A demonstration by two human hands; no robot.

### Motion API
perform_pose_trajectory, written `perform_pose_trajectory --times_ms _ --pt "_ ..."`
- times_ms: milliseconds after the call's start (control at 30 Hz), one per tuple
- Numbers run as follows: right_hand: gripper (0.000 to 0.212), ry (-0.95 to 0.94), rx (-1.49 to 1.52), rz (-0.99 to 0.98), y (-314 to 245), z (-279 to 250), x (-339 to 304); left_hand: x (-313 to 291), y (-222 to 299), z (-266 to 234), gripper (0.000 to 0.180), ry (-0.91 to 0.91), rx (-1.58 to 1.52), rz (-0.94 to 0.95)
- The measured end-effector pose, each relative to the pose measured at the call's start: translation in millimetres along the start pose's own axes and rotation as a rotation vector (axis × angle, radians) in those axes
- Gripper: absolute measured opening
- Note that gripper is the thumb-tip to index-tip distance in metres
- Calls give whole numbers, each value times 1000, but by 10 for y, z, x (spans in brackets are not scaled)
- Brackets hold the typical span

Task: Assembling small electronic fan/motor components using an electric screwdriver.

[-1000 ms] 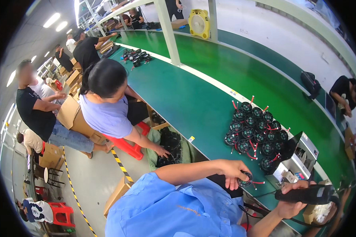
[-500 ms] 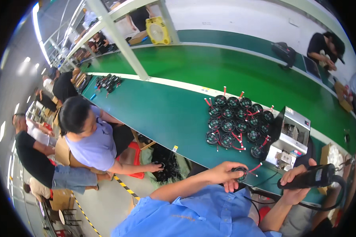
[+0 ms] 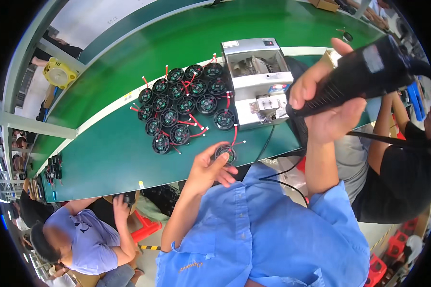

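Observation:
Near the front edge of the green table, my left hand (image 3: 205,173) grips a round black part (image 3: 229,153) with a green circuit board and red wires. Its thumb lies across the part's face, and the wires point away from me. Raised at the right, my right hand (image 3: 333,119) is wrapped round a thick black cylindrical hand tool (image 3: 357,76) with a heavy cable at its rear end. The tool's narrower end points left, towards a silver benchtop machine (image 3: 258,81). Several similar round parts (image 3: 179,134) with red wires stand grouped left of the machine.
A raised pale rail (image 3: 105,110) runs behind the green tabletop (image 3: 115,162). Black cables (image 3: 266,148) cross the front edge near the machine. A co-worker in a lilac shirt (image 3: 91,239) sits at the left, holding a dark part. Another person (image 3: 392,177) is close on my right.
The head view has turned right, bringing the machine nearer the middle. My right hand has lifted the black tool higher and closer to the camera. My left hand still holds the round part.

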State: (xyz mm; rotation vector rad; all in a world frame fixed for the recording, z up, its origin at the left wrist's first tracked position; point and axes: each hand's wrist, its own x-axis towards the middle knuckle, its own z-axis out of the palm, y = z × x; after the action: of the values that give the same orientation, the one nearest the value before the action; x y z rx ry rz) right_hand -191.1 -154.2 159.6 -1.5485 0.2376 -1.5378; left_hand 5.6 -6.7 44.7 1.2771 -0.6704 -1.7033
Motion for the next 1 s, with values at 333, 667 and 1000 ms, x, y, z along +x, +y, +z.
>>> perform_pose_trajectory --times_ms 333,667,1000 --pt "86 65 -32 51 248 277 4 -34 -34 94 41 84 -17 35" --pt "82 28 340 212 126 265 -329 -9 -45 66 44 78 -136 73" --pt "98 -120 320 275 187 650 -599 -29 -89 72 45 22 -232 17"
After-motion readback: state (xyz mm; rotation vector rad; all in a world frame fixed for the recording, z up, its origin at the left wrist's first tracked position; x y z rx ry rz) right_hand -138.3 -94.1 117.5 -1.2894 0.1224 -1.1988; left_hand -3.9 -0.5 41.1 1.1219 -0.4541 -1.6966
